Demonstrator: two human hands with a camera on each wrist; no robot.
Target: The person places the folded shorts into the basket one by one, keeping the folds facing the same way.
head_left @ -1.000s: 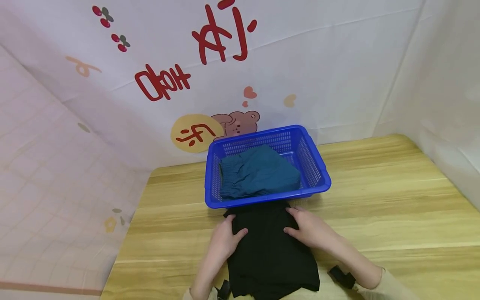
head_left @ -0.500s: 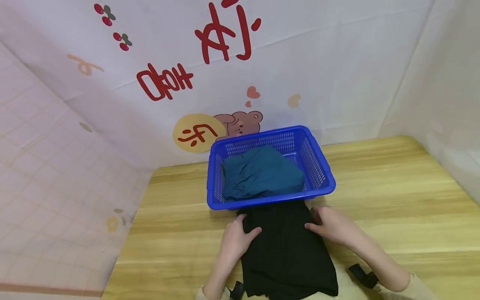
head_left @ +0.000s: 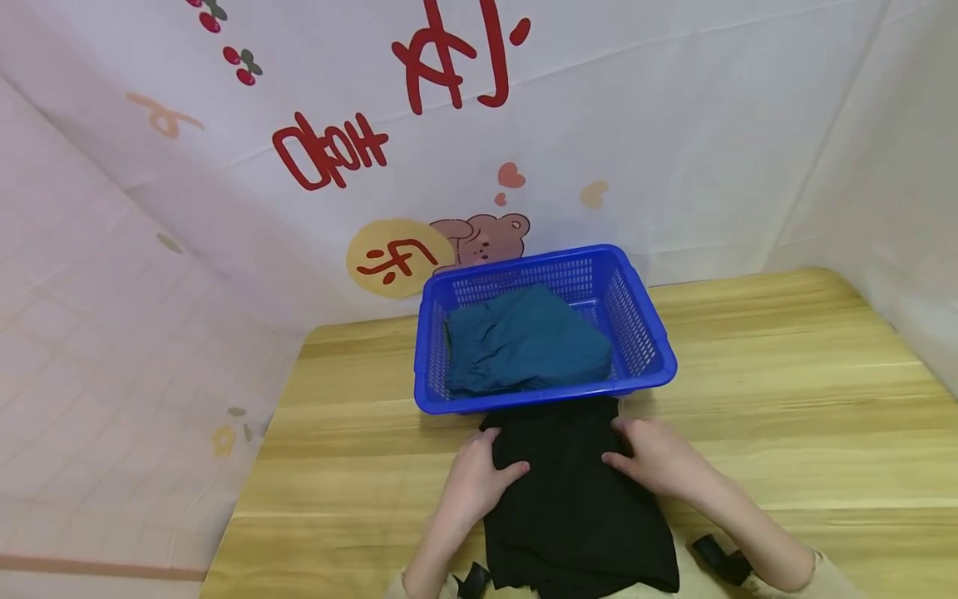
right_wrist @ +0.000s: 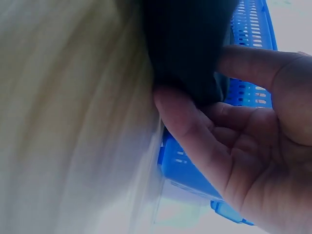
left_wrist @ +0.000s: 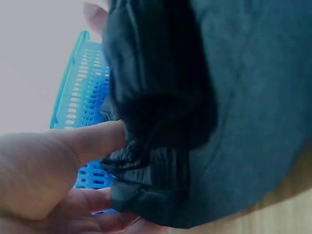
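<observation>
Black shorts [head_left: 572,499] lie spread on the table, their upper edge against the front of a blue basket [head_left: 659,376]. My left hand [head_left: 479,478] grips their left side near that edge. In the left wrist view, its thumb presses on the dark cloth [left_wrist: 253,97] beside a gathered band, with fingers underneath. On the opposite side, my right hand [head_left: 662,457] pinches the cloth. The right wrist view shows that hand's thumb and fingers around the dark fabric [right_wrist: 187,48]; some fingertips are hidden by it. Inside the basket rests a folded teal garment [head_left: 531,341] with an elastic waistband.
The wooden table [head_left: 786,416] extends to both sides of the basket. Behind it hangs a white printed cloth [head_left: 674,125] with red characters and a bear. Black straps [head_left: 722,561] are at the wrists, near the table's front.
The shorts and both hands shifted right in view, along with a slight camera movement. My right hand's fingers have drawn slightly back onto the shorts' edge. Both hands stay at the sides.
</observation>
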